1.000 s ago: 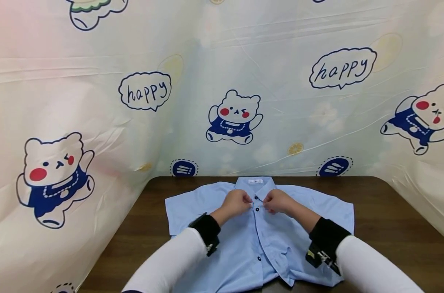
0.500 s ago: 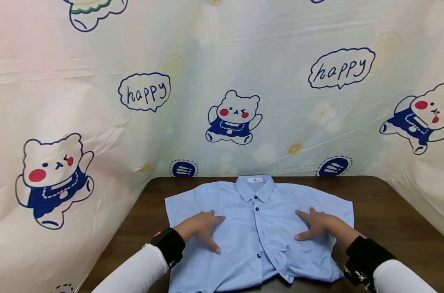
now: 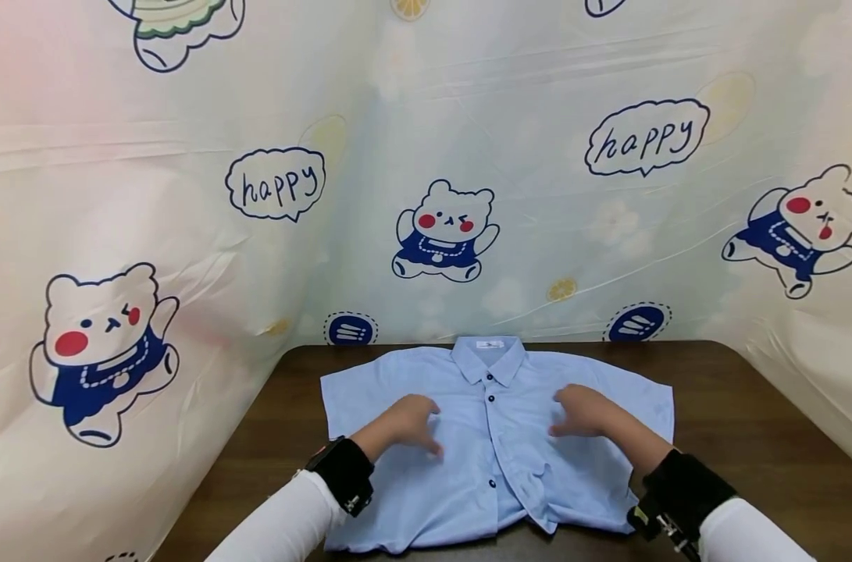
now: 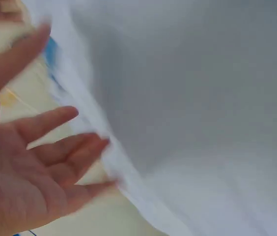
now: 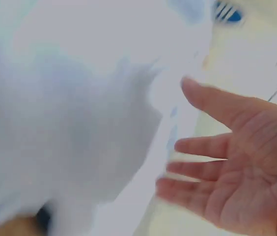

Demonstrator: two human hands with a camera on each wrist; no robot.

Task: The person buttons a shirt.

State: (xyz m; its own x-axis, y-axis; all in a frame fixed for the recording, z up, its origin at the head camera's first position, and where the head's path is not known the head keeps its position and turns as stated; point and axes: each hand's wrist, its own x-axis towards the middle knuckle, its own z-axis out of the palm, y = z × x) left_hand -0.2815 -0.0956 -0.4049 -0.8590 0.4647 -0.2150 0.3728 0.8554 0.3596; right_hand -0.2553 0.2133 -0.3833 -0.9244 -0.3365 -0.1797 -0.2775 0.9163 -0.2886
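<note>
A light blue short-sleeved shirt (image 3: 461,453) lies front up, its collar (image 3: 489,361) at the far side. Dark buttons run down its front, and the lower right front flap is rumpled. Over the left half of the shirt is my left hand (image 3: 410,423), thumb and fingers spread, holding nothing. My right hand (image 3: 586,410) is over the right half, likewise with nothing in it. Both wrist views show relaxed, spread fingers: the left palm (image 4: 20,187) and the right palm (image 5: 256,187). Whether either hand touches the cloth I cannot tell.
The shirt lies on a dark brown wooden table (image 3: 763,468). A pale printed curtain (image 3: 538,140) with bears and "happy" bubbles hangs behind the table and along both sides. Black bands (image 3: 341,472) with devices circle both wrists.
Both hands have left the collar buttons and moved apart to either side of the shirt. Since half a second ago they have shifted slightly inward. The shirt's lower edge has shifted a little away from me.
</note>
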